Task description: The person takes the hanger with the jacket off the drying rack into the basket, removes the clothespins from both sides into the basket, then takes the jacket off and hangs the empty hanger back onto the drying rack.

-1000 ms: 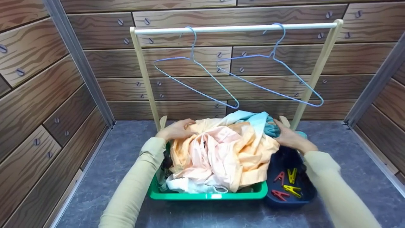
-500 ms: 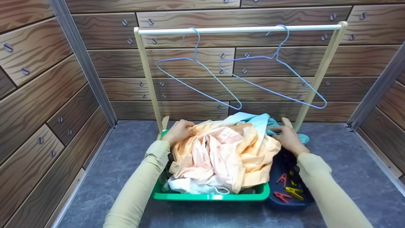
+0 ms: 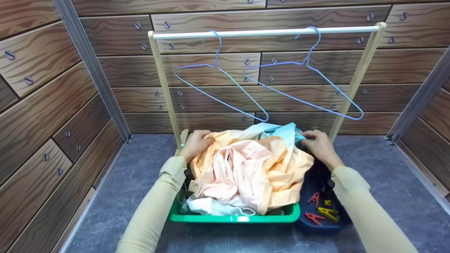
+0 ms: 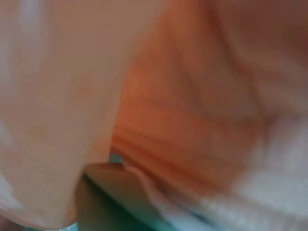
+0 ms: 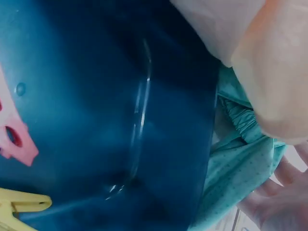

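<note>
A heap of clothes fills the green basket [image 3: 233, 219]. At its far left my left hand [image 3: 197, 143] grips the edge of a peach-orange garment [image 3: 283, 175], its fingertips hidden in the cloth. That cloth [image 4: 192, 110] fills most of the left wrist view, blurred. At the far right my right hand [image 3: 320, 146] pinches a teal garment [image 3: 279, 133] at the back of the heap. In the right wrist view this teal garment [image 5: 240, 159], dotted and gathered, lies between thumb and fingers [image 5: 284, 192]. A pale pink garment [image 3: 242, 168] and a white one [image 3: 214, 206] lie in front.
A dark blue bin [image 3: 323, 226] with red clothespins [image 3: 314, 218] and yellow clothespins [image 3: 328, 213] stands right of the basket. Behind, a rack with a white bar [image 3: 263, 33] carries two hangers [image 3: 225, 103]. Wood-patterned panels [image 3: 211, 123] enclose the back and sides.
The right hand has moved inward and slightly up, drawing the teal garment's hanging end out of view. The left hand has shifted slightly right. The heap's back edge has risen a little.
</note>
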`<state>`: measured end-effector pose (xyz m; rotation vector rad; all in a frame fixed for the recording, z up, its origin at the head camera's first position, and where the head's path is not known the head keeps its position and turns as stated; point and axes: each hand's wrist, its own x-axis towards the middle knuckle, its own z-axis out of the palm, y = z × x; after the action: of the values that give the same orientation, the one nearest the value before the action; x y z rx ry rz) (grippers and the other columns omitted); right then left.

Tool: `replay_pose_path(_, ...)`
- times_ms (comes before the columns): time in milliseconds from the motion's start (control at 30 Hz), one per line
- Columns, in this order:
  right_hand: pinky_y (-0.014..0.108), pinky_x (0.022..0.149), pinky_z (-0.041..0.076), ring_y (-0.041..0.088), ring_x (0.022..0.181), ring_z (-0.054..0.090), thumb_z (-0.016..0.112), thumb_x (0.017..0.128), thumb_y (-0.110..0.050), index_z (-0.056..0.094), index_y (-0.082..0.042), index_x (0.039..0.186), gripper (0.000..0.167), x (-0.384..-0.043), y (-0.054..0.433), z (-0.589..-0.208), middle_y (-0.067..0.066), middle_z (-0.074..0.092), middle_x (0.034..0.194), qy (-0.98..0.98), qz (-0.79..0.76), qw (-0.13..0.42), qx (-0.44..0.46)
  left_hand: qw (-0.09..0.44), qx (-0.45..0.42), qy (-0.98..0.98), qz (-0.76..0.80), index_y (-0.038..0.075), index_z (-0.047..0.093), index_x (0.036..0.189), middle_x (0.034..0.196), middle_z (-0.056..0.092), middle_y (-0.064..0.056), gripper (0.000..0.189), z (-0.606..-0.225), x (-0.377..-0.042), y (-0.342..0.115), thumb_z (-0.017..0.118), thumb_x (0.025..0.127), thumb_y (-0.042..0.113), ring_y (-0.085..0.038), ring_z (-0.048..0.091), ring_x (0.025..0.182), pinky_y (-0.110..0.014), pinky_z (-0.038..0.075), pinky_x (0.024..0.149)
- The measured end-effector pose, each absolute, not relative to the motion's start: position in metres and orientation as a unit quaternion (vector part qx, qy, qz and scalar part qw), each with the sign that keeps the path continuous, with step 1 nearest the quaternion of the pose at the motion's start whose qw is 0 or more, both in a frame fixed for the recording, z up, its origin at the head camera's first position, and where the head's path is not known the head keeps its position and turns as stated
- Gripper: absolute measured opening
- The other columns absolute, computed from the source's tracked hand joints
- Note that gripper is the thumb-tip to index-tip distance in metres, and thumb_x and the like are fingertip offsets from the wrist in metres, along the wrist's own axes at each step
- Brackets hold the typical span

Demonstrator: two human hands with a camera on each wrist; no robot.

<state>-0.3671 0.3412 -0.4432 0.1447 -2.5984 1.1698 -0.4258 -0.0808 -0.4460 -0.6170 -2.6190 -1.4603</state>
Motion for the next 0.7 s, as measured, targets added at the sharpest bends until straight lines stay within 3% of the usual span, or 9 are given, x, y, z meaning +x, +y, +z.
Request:
replay_pose_path(133, 0.025, 0.079, 0.046, 0.02, 0.094, 0.059, 0.064, 0.096, -0.016, 0.071, -0.001, 0.112, 0.022, -0.367, 0.335, -0.437, 0.016, 0.068, 0.109, -0.884, 0.438, 0.156, 0.051, 0.039, -0.204, -0.803, -0.559, -0.003, 0.071, 0.095, 0.083, 0.065, -0.009, 0.013, -0.443, -0.424, -0.086, 0.06, 0.09, -0.003, -0.014, 0.056, 0.07, -0.023, 0.045, 0.065)
replay_pose_path(233, 0.02, 0.075, 0.046, 0.014, 0.09, 0.06, 0.067, 0.095, -0.022, 0.072, -0.002, 0.111, 0.025, -0.367, 0.329, -0.43, 0.014, 0.069, 0.106, -0.868, 0.464, 0.171, 0.049, 0.064, -0.193, -0.797, -0.569, -0.001, 0.072, 0.097, 0.082, 0.066, -0.007, 0.013, -0.443, -0.428, -0.091, 0.062, 0.089, -0.002, -0.013, 0.056, 0.07, -0.022, 0.044, 0.064)
replay_pose_path(367, 0.021, 0.074, 0.047, 0.011, 0.089, 0.059, 0.067, 0.095, -0.028, 0.071, -0.003, 0.113, 0.031, -0.364, 0.322, -0.42, 0.008, 0.069, 0.103, -0.84, 0.514, 0.17, 0.04, 0.062, -0.16, -0.783, -0.597, 0.005, 0.074, 0.098, 0.082, 0.066, -0.002, 0.013, -0.443, -0.432, -0.099, 0.064, 0.09, 0.002, -0.012, 0.058, 0.071, -0.023, 0.047, 0.065)
replay_pose_path(500, 0.021, 0.057, 0.045, 0.005, 0.063, 0.051, 0.068, 0.095, -0.03, 0.069, -0.004, 0.116, 0.033, -0.358, 0.31, -0.408, -0.001, 0.066, 0.094, -0.805, 0.576, 0.142, 0.027, 0.039, -0.14, -0.748, -0.648, 0.002, 0.072, 0.102, 0.089, 0.066, -0.008, 0.015, -0.439, -0.426, -0.109, 0.06, 0.092, 0.0, -0.016, 0.061, 0.076, -0.025, 0.05, 0.068)
replay_pose_path(600, 0.02, 0.048, 0.04, 0.004, 0.053, 0.043, 0.069, 0.094, -0.03, 0.069, -0.007, 0.117, 0.033, -0.353, 0.301, -0.4, -0.002, 0.065, 0.091, -0.784, 0.609, 0.114, 0.021, 0.045, -0.13, -0.743, -0.655, 0.003, 0.072, 0.105, 0.093, 0.068, -0.008, 0.017, -0.435, -0.421, -0.118, 0.061, 0.092, 0.001, -0.016, 0.061, 0.079, -0.026, 0.051, 0.07)
replay_pose_path(700, 0.02, 0.049, 0.044, 0.005, 0.058, 0.05, 0.069, 0.094, -0.031, 0.068, -0.008, 0.117, 0.033, -0.347, 0.292, -0.396, -0.002, 0.066, 0.096, -0.773, 0.627, 0.095, 0.019, 0.043, -0.127, -0.733, -0.667, 0.003, 0.072, 0.109, 0.096, 0.068, -0.008, 0.019, -0.43, -0.415, -0.127, 0.063, 0.093, 0.003, -0.016, 0.062, 0.082, -0.026, 0.051, 0.071)
